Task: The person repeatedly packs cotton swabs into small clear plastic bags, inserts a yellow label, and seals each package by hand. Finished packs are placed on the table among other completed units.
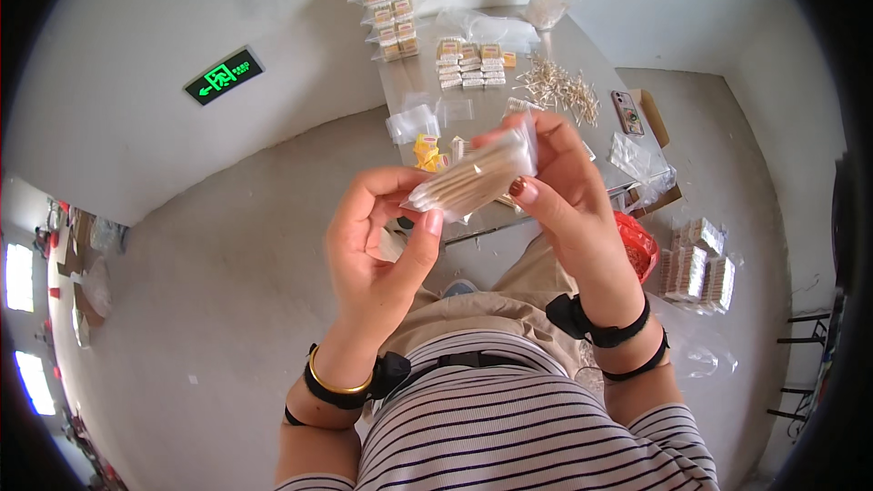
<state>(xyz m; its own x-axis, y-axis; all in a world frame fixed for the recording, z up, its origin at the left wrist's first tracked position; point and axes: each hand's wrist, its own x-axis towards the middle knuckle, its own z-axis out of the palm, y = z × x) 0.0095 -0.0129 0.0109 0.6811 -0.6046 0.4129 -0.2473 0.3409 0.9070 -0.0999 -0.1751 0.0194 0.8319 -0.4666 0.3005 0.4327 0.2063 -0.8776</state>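
Between my two hands, raised over the near edge of the table, is a clear plastic bag of cotton swabs point(475, 175). The swabs lie side by side, with wooden-coloured sticks and white tips. My left hand point(377, 236) pinches the bag's lower left end between thumb and fingers. At the other end, my right hand point(566, 184) grips the upper right part of the bag, thumb in front and fingers behind. Behind the bag, yellow paper pieces point(426, 153) lie on the table, partly hidden by my hands.
The grey table point(414, 95) bears stacked swab packs point(471, 64), a loose swab pile point(559, 88), empty clear bags point(414, 124) and a phone point(627, 113). More packs point(388, 18) are piled at the back left. Bagged bundles point(698, 264) and a red bag point(637, 245) sit right.
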